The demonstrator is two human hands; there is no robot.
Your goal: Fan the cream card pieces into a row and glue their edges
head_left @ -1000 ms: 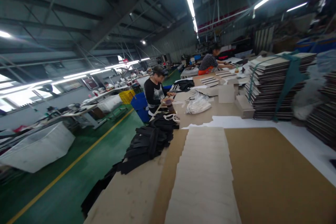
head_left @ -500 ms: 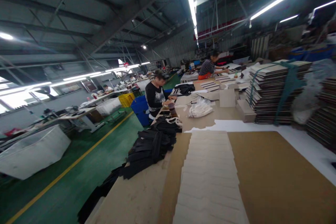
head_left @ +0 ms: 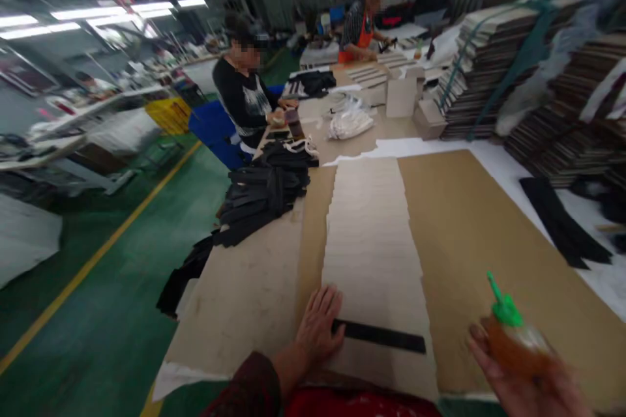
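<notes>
My left hand (head_left: 320,324) lies with its fingers stretched out on the left edge of a long row of overlapping pale strips (head_left: 369,234). Its thumb side touches the left end of a narrow black strip (head_left: 386,337), which lies crosswise over the near part of the row. On the right, my right hand (head_left: 513,378) is wrapped round a squeeze bottle (head_left: 521,345) of amber-brown liquid with a green cap and thin nozzle. The bottle is tilted, nozzle up and to the left, above a brown board (head_left: 469,228). Motion blurs this hand somewhat.
A heap of black fabric pieces (head_left: 267,192) lies along the table's left edge. Bound stacks of boards (head_left: 489,65) stand at the back right, with black strips (head_left: 562,221) nearer. Two co-workers stand farther along: one person (head_left: 242,91) at left, another (head_left: 359,29) beyond.
My view has tilted down. Both hands have come into view, the right one with the bottle. The black strip on the pale row now shows too.
</notes>
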